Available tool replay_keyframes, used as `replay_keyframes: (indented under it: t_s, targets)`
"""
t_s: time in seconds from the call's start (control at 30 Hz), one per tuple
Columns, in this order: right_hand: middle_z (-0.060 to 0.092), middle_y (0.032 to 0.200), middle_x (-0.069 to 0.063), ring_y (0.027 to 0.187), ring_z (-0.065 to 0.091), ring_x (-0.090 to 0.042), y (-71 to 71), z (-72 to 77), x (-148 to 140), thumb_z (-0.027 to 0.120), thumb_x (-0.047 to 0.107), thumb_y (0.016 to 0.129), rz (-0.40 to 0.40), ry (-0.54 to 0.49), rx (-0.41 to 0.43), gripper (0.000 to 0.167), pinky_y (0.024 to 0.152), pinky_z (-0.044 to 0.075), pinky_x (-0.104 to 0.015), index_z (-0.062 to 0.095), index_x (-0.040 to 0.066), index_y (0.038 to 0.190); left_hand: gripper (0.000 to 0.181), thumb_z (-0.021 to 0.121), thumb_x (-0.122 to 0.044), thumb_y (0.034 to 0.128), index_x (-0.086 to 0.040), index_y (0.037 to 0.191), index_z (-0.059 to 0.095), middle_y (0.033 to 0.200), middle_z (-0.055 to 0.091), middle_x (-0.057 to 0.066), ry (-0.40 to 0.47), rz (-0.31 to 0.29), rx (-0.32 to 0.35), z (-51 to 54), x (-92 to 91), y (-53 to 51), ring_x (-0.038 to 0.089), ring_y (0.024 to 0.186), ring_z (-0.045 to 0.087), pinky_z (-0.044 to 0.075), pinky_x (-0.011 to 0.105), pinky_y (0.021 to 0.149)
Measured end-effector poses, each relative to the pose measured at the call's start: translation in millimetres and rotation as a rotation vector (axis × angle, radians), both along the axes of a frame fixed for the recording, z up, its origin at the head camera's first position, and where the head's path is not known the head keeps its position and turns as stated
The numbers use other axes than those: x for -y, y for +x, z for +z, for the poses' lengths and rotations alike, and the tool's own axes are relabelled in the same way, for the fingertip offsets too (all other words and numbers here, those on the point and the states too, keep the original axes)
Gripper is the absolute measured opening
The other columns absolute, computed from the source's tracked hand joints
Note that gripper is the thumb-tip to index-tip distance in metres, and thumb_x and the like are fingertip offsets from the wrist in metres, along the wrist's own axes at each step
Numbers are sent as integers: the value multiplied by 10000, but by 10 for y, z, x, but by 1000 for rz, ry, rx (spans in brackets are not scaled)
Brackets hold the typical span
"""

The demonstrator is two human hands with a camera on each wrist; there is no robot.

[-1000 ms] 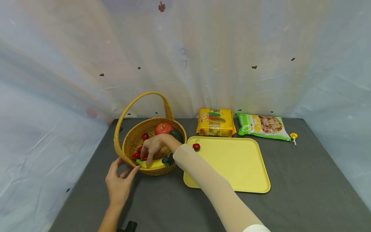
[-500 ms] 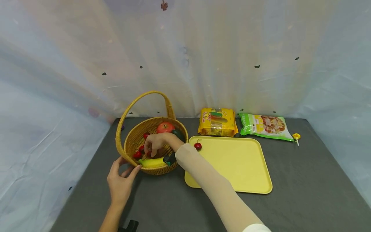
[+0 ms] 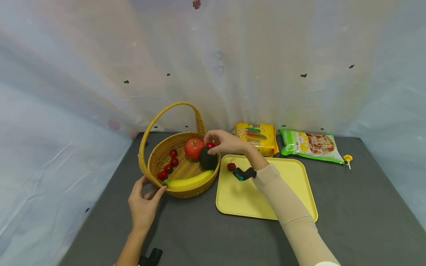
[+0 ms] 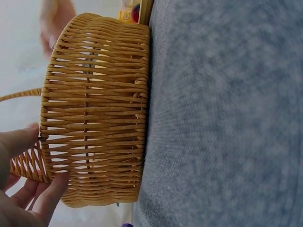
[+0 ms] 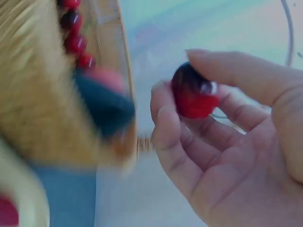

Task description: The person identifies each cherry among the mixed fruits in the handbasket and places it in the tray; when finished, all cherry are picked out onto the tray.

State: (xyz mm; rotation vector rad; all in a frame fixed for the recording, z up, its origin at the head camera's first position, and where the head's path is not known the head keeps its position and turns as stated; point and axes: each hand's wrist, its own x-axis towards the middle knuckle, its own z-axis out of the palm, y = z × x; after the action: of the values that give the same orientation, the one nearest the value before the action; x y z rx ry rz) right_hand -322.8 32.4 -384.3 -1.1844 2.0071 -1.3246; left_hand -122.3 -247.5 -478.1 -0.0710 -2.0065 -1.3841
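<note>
In the head view, my left hand [image 3: 143, 207] grips the near-left rim of a yellow wicker basket [image 3: 186, 193], at the foot of its handle. Thumb and fingers lie on either side of that rim in the left wrist view. My right hand [image 3: 226, 142] pinches a dark red cherry [image 5: 195, 94] between thumb and fingers, above the basket's right rim. Inside the basket are a red apple [image 3: 194, 148], a dark green avocado-like fruit [image 3: 208, 159], a banana [image 3: 189, 182] and several cherries [image 3: 168, 168] at the left.
A yellow tray [image 3: 244, 199] lies right of the basket, with one stemmed cherry [image 3: 231, 167] on it. Behind stand a yellow snack packet [image 3: 256, 138] and a green-and-white bag [image 3: 313, 146]. A yellow lollipop [image 3: 347, 159] lies at the right. A curtain hangs behind the table.
My right hand has lifted a cherry from the basket's inside and moved right and back with it, over the right rim. My left hand keeps its grip on the basket.
</note>
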Motion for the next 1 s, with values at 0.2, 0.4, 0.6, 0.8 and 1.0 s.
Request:
replay_keyframes:
  t_s: [0.2,0.4,0.6,0.8,1.0]
  targets:
    - [650,1091,-191,839,604,-276,100,-262,-666,701,26,921,-153,45,-71,305,720,585,-305,641,-55,1209,623,781,216,720,82,1296,587,1109,586,186,-43,14,-26,147,-109,40,130,1070,576,617,243,812]
    - [660,990,-99,808,546,-213,215,-506,-957,752,28,874,-278,213,-134,327,683,547,-278,665,-68,1174,577,783,199,733,115,1270,588,1090,587,193,-40,14,-3,295,-175,111,118,1054,581,621,268,812]
    - [630,922,-116,768,566,-212,278,-601,-1003,797,-9,823,-319,274,-208,278,664,539,-302,626,-46,1039,572,786,185,741,98,1273,593,1093,586,170,-40,12,-2,299,-168,109,116,1056,581,620,257,812]
    - [634,919,-141,753,567,-207,277,-650,-1008,792,2,836,-326,298,-179,253,652,535,-292,643,-31,1037,604,780,225,714,77,1273,608,1080,597,96,-41,18,-41,258,-162,91,143,1043,584,614,215,804]
    - [654,909,-135,753,561,-199,267,-672,-1012,806,29,830,-323,321,-180,269,640,526,-286,697,-58,1060,597,783,216,718,88,1272,602,1082,592,96,-40,20,-32,285,-178,101,127,1045,584,617,231,801]
